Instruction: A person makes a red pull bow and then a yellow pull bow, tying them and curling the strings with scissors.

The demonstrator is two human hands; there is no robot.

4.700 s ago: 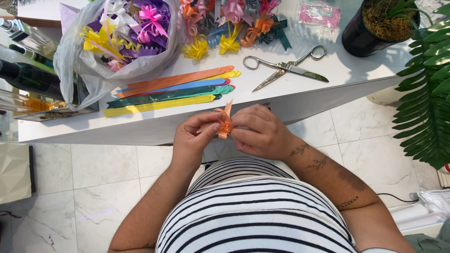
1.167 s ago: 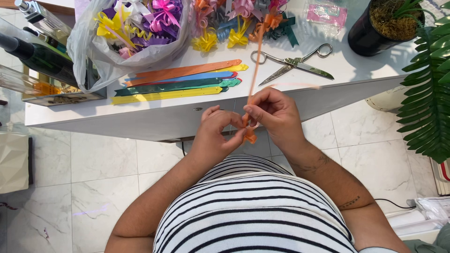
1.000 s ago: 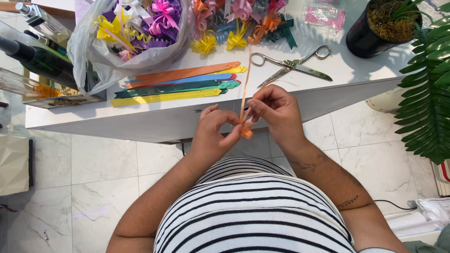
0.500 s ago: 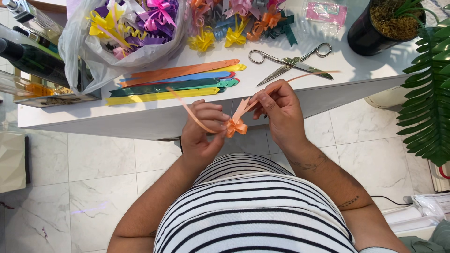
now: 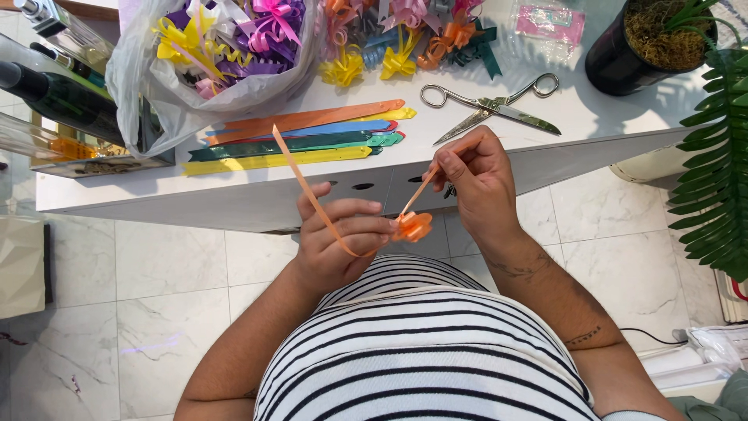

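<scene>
The left hand point(image 5: 336, 245) curls in front of the striped belly, its grip pinching an orange ribbon bow point(image 5: 412, 226) at the fingertips. Just right of it, the right hand point(image 5: 477, 175) is raised, its grip clenched on a ribbon tail. Beyond both grips, flat ribbon strips point(image 5: 300, 139) and scissors point(image 5: 489, 105) lie on the tabletop point(image 5: 592, 125).

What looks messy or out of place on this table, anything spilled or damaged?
Nothing looks spilled or damaged. The scissors lie open near the table edge. Flat ribbon strips lie neatly side by side. The left hand and right hand hold an orange ribbon bow.
</scene>
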